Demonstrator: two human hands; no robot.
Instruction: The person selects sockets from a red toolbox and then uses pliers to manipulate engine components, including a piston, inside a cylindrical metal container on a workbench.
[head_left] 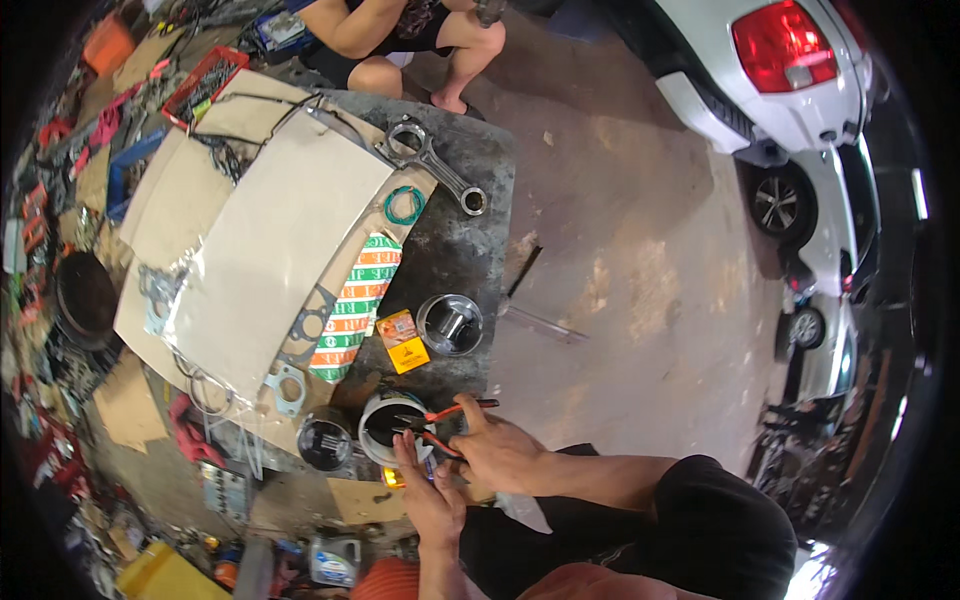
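Observation:
My right hand [495, 448] is closed around pliers [442, 444] with red-orange handles. Their dark jaws point left, over the mouth of a round white-rimmed container [372, 448] with a dark inside. My left hand [435, 505] is beside the container's near rim, fingers stretched upward near the plier jaws. Whether its fingertips touch the rim or the jaws I cannot tell. A piston [450, 325] stands beyond, next to a small yellow-orange box [403, 342]. Left of the container is another dark metal cylinder-shaped part [324, 440].
On the dark table [470, 260] lie a connecting rod [432, 165], a green ring [404, 206], a striped packet [358, 305], gaskets [287, 388] and a large beige sheet [290, 240]. Another person [375, 50] sits at the far side. White cars [780, 120] stand right; cluttered parts fill the left.

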